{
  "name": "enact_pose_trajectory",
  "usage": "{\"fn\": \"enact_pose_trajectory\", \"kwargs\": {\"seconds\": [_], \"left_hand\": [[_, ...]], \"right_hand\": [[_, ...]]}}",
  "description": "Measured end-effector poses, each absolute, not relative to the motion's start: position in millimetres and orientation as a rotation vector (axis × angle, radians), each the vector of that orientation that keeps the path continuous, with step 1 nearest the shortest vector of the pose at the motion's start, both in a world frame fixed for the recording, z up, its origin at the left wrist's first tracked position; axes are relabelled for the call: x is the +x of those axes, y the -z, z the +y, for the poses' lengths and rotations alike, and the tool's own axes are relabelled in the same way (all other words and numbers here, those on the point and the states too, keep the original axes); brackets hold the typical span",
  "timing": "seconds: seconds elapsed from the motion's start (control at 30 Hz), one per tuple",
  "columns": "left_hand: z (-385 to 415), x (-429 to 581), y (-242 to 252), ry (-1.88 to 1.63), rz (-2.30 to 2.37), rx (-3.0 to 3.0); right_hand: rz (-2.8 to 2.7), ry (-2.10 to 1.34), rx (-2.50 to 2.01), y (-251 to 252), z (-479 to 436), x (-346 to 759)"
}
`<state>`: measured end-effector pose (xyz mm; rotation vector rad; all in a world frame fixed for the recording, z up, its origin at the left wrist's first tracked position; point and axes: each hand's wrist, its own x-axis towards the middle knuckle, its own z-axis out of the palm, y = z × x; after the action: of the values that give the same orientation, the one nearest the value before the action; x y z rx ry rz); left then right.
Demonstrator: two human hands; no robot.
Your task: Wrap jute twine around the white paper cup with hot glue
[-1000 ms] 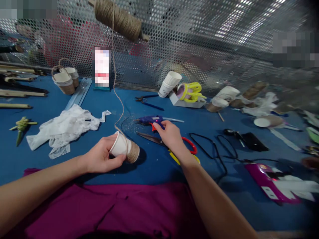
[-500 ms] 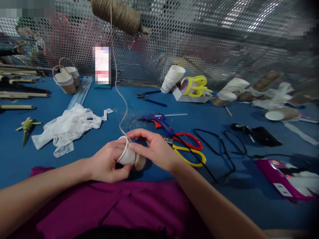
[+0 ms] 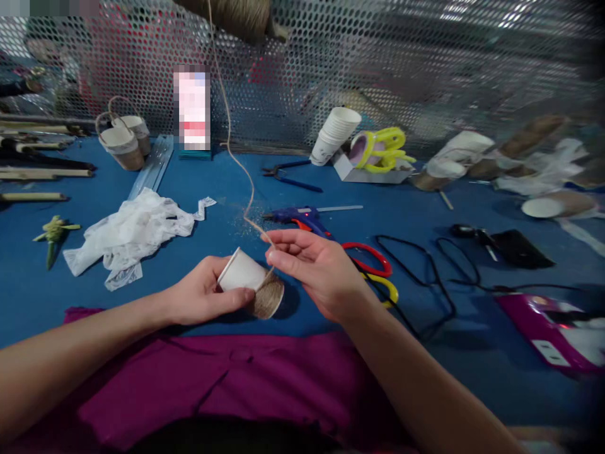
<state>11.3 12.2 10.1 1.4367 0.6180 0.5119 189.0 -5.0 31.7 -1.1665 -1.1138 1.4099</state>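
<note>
A white paper cup (image 3: pixel 242 270) lies tilted on its side in my left hand (image 3: pixel 207 291), its rim toward the left. Twine is wound round its lower part, covering it in brown. From the winding, a strand of twine (image 3: pixel 252 200) runs through the pinched thumb and fingers of my right hand (image 3: pixel 317 266) and climbs to the spool (image 3: pixel 236 14) at the top. A blue glue gun (image 3: pixel 302 216) with a glue stick in it lies just beyond my right hand. Scissors (image 3: pixel 371 256) with red and yellow handles are partly hidden behind that hand.
White lace (image 3: pixel 137 230) lies at the left, near two twine-handled cups (image 3: pixel 121 146). Pliers (image 3: pixel 295 176), stacked paper cups (image 3: pixel 334 135) and a white box (image 3: pixel 371 169) stand farther back. A black cable (image 3: pixel 428 277) and a purple power strip (image 3: pixel 551 337) lie at the right. A mesh panel (image 3: pixel 293 94) closes the back.
My right hand has moved off the cup, to the right, drawing the twine with it. The cup has turned in my left hand so its wound part shows more. The view has shifted slightly.
</note>
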Motion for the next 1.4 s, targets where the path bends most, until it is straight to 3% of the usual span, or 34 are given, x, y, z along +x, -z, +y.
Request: {"fn": "enact_pose_trajectory", "kwargs": {"seconds": [0.6, 1.4], "left_hand": [[10.8, 7.4, -9.4, -0.581, 0.542, 1.72], [11.6, 9.2, -14.2, -0.894, 0.353, 2.082]], "right_hand": [[-1.412, -1.081, -1.307, -25.8, -6.3, 195.2], [-1.548, -1.152, -1.359, -23.4, -11.8, 188.1]]}}
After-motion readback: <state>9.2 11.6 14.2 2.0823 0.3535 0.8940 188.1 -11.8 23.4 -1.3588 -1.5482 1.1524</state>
